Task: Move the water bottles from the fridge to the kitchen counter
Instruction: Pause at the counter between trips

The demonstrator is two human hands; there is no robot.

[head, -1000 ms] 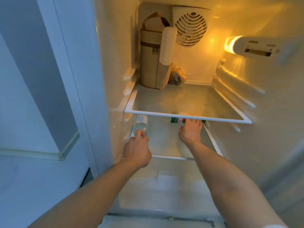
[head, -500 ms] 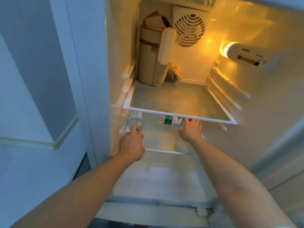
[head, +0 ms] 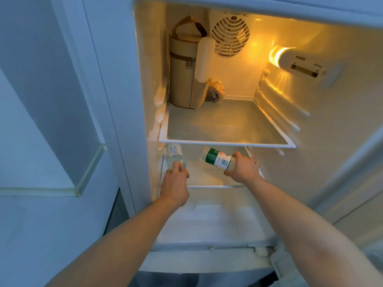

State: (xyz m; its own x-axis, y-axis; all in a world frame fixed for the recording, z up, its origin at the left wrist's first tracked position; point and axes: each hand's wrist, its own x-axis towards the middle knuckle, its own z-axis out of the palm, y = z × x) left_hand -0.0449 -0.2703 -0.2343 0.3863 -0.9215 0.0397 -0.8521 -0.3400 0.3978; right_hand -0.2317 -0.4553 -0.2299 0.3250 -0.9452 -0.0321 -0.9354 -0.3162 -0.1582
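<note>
Each grip is wrapped around a bottle's base end: left hand (head: 175, 184) on the clear bottle (head: 175, 157), right hand (head: 243, 168) on the green-labelled bottle (head: 218, 159), probably for pulling both from under the shelf (head: 226, 143).

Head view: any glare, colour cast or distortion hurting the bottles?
Head view: lamp flares orange on the right wall; warm cast inside, blue outside; wide-angle bends the fridge edges; both bottles sit dim under the shelf, green label readable, clear bottle faint.

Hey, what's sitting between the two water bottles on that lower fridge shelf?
Nothing: in the head view, only bare shelf shows between the clear bottle and the green-labelled bottle.
</note>
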